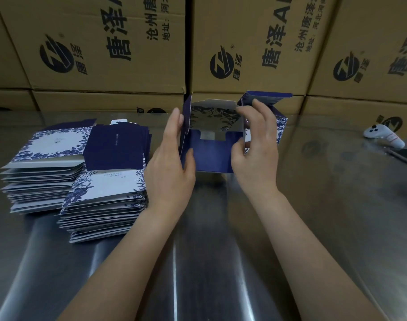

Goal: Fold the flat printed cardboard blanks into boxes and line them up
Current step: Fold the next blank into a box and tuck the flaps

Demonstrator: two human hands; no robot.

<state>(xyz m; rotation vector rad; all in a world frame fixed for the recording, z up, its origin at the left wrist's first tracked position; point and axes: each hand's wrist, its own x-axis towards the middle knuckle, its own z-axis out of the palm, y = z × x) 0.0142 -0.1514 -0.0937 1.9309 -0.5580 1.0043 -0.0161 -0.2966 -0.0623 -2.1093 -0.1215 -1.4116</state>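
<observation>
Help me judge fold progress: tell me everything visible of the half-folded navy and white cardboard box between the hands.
The half-folded navy and white cardboard box is printed card: navy panels, a white inner wall with blue floral print, flaps open. It is held upright over the reflective steel table. The left hand grips its left flap; the right hand pinches its right wall.

The desk [325, 205] is bare metal, smooth and glossy, with streaky, mirror-like reflections. The blanks [105, 193] are thin printed card with a smooth matt face in navy and white with a blue flower print; their cut edges look pale grey. The half-folded box [211, 156] is the same card, matt navy on its flaps, plain greyish on one inner flap. The cartons [105, 42] behind are brown cardboard, dull, with black print. The controller [383, 136] is smooth white plastic with a slight sheen.
</observation>
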